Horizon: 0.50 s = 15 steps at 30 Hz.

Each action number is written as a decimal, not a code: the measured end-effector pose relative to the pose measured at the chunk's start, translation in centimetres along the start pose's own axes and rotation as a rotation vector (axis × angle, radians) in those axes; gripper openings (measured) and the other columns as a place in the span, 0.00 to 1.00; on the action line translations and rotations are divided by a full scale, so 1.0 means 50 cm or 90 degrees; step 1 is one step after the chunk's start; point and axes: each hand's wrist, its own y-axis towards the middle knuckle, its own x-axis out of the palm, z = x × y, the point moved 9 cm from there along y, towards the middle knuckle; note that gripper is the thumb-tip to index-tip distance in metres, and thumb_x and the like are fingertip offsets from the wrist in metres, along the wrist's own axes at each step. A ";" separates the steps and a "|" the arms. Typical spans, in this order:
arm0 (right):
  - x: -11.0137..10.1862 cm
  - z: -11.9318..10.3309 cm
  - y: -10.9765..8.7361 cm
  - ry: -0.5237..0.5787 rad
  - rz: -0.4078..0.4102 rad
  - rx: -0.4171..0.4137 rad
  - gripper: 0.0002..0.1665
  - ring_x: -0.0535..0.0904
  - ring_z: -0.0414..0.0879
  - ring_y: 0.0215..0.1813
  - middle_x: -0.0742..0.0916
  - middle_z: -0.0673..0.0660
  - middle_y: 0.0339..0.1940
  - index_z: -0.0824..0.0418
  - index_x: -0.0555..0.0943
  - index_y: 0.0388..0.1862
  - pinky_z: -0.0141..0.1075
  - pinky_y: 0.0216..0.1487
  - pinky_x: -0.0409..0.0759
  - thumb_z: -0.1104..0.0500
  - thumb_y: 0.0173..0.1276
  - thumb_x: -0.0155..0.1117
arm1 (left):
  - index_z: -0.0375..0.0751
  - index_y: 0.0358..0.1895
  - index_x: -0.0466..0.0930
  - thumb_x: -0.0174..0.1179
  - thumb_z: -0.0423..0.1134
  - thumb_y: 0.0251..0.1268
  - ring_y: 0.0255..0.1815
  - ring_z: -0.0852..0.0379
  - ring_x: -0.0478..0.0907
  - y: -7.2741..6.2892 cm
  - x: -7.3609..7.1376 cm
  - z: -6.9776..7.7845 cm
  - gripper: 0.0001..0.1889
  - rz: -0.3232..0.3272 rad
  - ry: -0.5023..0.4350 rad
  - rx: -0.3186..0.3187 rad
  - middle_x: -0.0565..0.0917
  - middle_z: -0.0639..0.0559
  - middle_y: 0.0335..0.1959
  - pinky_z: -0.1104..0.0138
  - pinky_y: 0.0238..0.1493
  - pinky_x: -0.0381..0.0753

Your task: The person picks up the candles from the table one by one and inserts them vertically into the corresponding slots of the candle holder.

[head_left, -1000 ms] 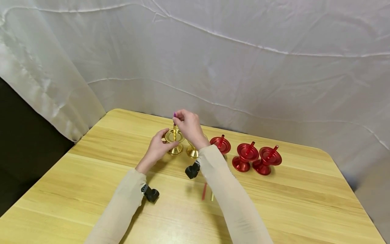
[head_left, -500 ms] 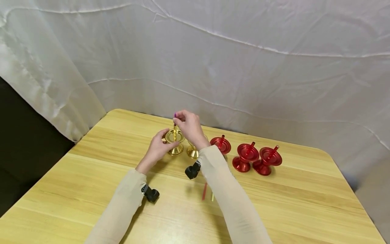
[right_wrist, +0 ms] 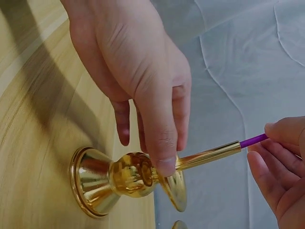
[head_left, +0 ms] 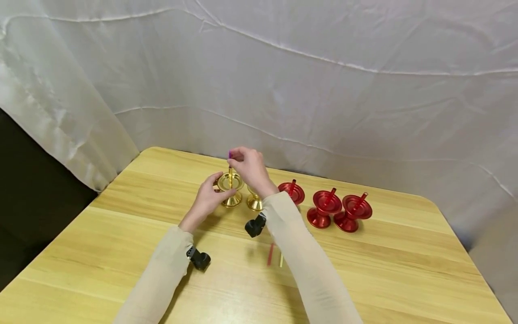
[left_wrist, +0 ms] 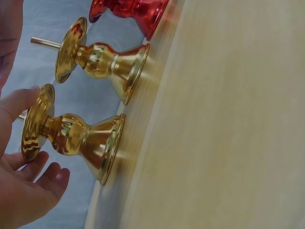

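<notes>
With thumb and fingers at opposite sides of its dish, my left hand [head_left: 207, 198] holds a shiny gold candle holder [left_wrist: 71, 136] by the rim. Its flared base stands on the table. A thin gold tube [right_wrist: 209, 156] rises from the middle of the dish. At the top of that tube, my right hand [head_left: 250, 168] pinches a short purple stick [right_wrist: 252, 141] between thumb and fingertips. The stick's lower end is at the tube's mouth, in line with it; whatever lies inside the tube is hidden. A second gold candle holder [left_wrist: 97, 59] stands close by, partly behind my right hand in the head view.
Three red candle holders stand to the right: a near one [head_left: 293, 192], a middle one [head_left: 326, 202] and a far one [head_left: 354, 209]. A red stick [head_left: 270, 254] and a pale yellow stick [head_left: 281, 260] lie by my right forearm. Grey cloth [head_left: 259, 90] hangs behind the wooden table.
The head view has shifted slightly. Both hands keep their places at the gold candle holder and the purple stick.
</notes>
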 end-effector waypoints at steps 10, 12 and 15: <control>-0.071 -0.026 -0.006 -0.029 0.061 -0.025 0.16 0.82 0.48 0.49 0.86 0.58 0.48 0.66 0.81 0.53 0.32 0.50 0.79 0.64 0.67 0.64 | 0.29 0.72 0.57 0.69 0.38 0.57 0.56 0.39 0.72 0.004 0.007 0.007 0.42 -0.009 0.010 0.012 0.67 0.33 0.65 0.54 0.58 0.74; -0.087 -0.028 -0.010 -0.027 0.069 -0.031 0.15 0.82 0.47 0.49 0.86 0.57 0.48 0.64 0.81 0.53 0.33 0.50 0.79 0.63 0.68 0.63 | 0.30 0.72 0.57 0.69 0.39 0.57 0.56 0.38 0.73 0.004 0.006 0.007 0.42 -0.010 0.025 0.013 0.66 0.33 0.66 0.54 0.58 0.74; -0.107 -0.028 -0.019 -0.017 0.076 -0.041 0.15 0.82 0.46 0.49 0.86 0.56 0.48 0.63 0.81 0.53 0.34 0.49 0.79 0.62 0.68 0.62 | 0.31 0.72 0.56 0.70 0.41 0.57 0.56 0.38 0.73 0.004 0.005 0.007 0.43 -0.010 0.040 0.014 0.64 0.34 0.68 0.53 0.58 0.74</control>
